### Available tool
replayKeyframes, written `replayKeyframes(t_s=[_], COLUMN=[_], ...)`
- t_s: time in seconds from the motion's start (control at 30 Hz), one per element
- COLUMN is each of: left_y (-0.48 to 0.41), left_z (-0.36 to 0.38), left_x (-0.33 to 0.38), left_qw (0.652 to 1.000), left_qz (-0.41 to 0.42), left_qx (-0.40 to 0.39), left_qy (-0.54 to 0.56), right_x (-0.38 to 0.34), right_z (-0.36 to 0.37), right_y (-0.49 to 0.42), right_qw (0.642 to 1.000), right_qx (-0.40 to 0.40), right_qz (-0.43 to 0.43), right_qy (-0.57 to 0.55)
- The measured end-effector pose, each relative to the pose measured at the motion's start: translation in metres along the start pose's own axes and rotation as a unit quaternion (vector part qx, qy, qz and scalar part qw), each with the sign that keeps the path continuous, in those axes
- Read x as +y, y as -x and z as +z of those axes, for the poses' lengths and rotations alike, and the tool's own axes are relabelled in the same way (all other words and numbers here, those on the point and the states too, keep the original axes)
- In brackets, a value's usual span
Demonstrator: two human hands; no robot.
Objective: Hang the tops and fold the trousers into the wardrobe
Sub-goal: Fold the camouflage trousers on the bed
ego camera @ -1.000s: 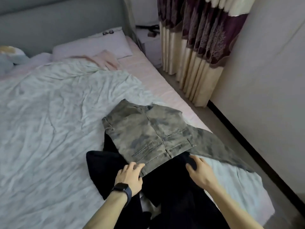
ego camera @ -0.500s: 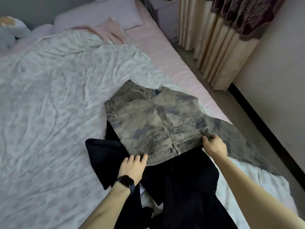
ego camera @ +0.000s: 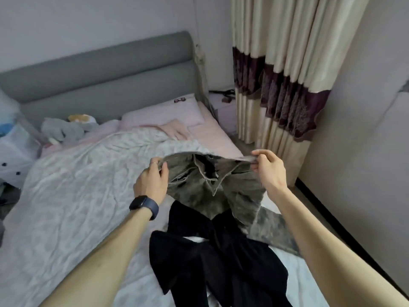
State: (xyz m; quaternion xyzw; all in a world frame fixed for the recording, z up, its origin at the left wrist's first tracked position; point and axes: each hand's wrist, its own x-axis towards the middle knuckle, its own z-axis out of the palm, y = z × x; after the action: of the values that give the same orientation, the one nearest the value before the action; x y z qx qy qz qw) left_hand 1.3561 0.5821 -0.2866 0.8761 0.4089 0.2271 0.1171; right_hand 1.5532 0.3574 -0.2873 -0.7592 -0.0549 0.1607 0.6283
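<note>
Above the bed [ego camera: 66, 196], fingers [ego camera: 155, 162] of left hand [ego camera: 152, 182] and right hand [ego camera: 269, 171] pinch the waistband of grey trousers [ego camera: 199, 193].

A bed [ego camera: 217, 138] with a pink sheet carries a crumpled pale quilt [ego camera: 77, 185]. At the bed's head are a grey padded headboard [ego camera: 99, 78], a pink pillow [ego camera: 163, 114] and a grey soft toy [ego camera: 64, 129]. A cream-and-purple curtain [ego camera: 283, 74] hangs beside the bed.
</note>
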Motion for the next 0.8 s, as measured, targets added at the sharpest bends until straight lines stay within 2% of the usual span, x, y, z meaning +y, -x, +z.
replayKeyframes(t_s=[0.03,0.13,0.23,0.33,0.43,0.6,0.8], left_y=[-0.009,-0.026,-0.025,-0.008,0.016,0.056,0.119], left_z=[-0.018,-0.109,-0.190,-0.278,-0.346,-0.459,-0.567], left_x=[0.004,0.005,-0.003,-0.020,-0.029,-0.039,-0.055], left_qw=[1.000,0.995,0.982,0.966,0.941,0.922,0.890], left_qz=[-0.001,0.004,-0.010,0.000,0.017,0.067,0.081], left_qx=[0.019,0.096,0.173,0.217,0.274,0.299,0.342], left_qy=[0.009,0.025,0.070,0.139,0.196,0.237,0.290], right_x=[-0.022,-0.108,-0.179,-0.239,-0.279,-0.322,-0.345], right_z=[0.003,0.012,0.019,0.030,0.042,0.069,0.075], right_y=[0.008,0.066,0.131,0.213,0.281,0.393,0.488], right_qw=[1.000,0.989,0.966,0.935,0.915,0.887,0.870], right_qx=[-0.010,-0.020,-0.017,0.005,0.011,0.018,0.017], right_qz=[-0.018,-0.142,-0.256,-0.354,-0.402,-0.460,-0.493], right_qy=[-0.002,0.032,0.024,0.015,0.021,0.043,0.016])
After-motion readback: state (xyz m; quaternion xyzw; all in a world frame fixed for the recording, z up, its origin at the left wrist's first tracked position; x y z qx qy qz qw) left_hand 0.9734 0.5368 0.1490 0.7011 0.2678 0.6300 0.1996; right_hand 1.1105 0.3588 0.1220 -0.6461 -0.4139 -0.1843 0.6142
